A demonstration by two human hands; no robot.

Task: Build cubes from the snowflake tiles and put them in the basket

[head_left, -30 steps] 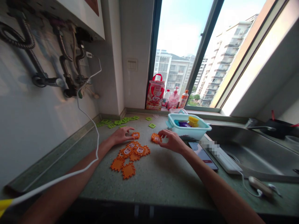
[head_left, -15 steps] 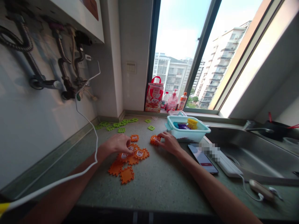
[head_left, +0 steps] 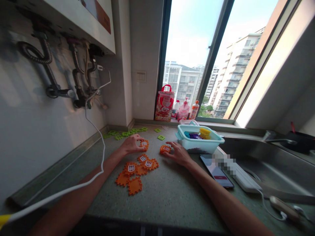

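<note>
Several orange interlocking tiles (head_left: 137, 168) lie in a loose heap on the grey-green counter (head_left: 167, 190). My left hand (head_left: 131, 145) is closed in a pinch on one orange tile (head_left: 144, 144) at the far side of the heap. My right hand (head_left: 178, 152) rests flat, fingers stretched out, its fingertips on a small stack of orange tiles (head_left: 165, 149). A pale blue tub (head_left: 199, 144) with yellow, purple and blue pieces stands just right of that hand.
Green tiles (head_left: 125, 133) are scattered along the back wall. A phone (head_left: 216, 170) and a white keyboard-like bar (head_left: 242, 177) lie right of my right arm, before a steel sink (head_left: 275, 164). A white cable (head_left: 98, 157) hangs over my left arm. Bottles and a red bag (head_left: 164, 103) stand on the sill.
My left hand moved from the middle of the orange heap out to a single tile at the far side and pinched it. My right hand stayed on the small stack.
</note>
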